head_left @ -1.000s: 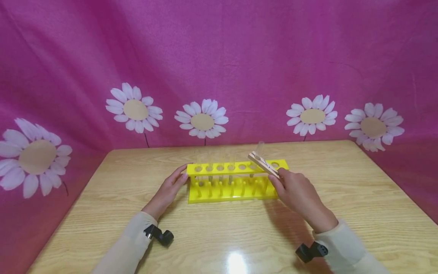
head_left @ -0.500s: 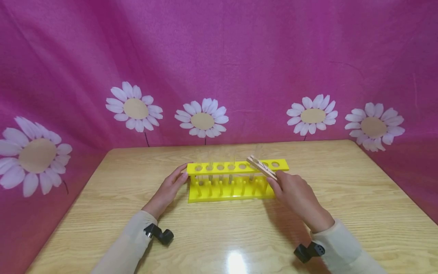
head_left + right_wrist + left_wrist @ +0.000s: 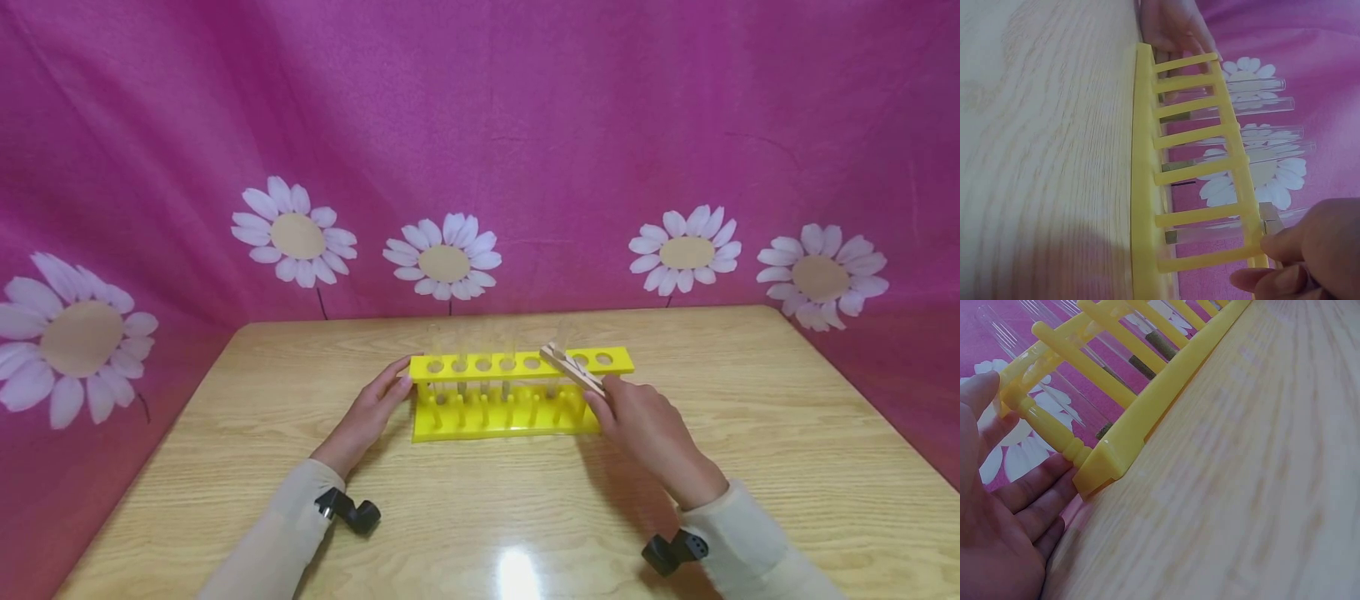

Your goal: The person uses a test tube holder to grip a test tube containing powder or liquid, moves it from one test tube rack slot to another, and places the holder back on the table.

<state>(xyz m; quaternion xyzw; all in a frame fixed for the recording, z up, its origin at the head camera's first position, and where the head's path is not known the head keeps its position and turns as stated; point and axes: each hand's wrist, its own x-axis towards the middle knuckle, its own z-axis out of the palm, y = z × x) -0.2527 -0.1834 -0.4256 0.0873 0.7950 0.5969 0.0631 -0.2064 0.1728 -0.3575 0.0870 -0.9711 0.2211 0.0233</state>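
Observation:
A yellow test tube rack (image 3: 522, 365) stands on the table. My left hand (image 3: 367, 417) holds its left end; in the left wrist view the thumb and forefinger (image 3: 999, 430) are at the top plate and the other fingers lie against the post and base. My right hand (image 3: 648, 425) grips a wooden test tube holder (image 3: 573, 369) that slants over the rack. The holder's tip is around a clear test tube (image 3: 562, 333), which stands through a rack hole with dark matter at its bottom (image 3: 1171, 237). Several other test tubes (image 3: 1141, 367) stand in the left holes.
Upright yellow pegs (image 3: 534, 412) line the rack's front. The wood-grain table (image 3: 465, 508) extends around it. Behind hangs a magenta cloth (image 3: 555, 150) printed with white flowers. A black wrist camera (image 3: 675, 552) sits on the right sleeve, another (image 3: 348, 510) on the left.
My right hand has moved slightly left and down, lowering the test tube in the holder further into the rack. The holder has shifted left over the top plate. My left hand stays at the rack's end.

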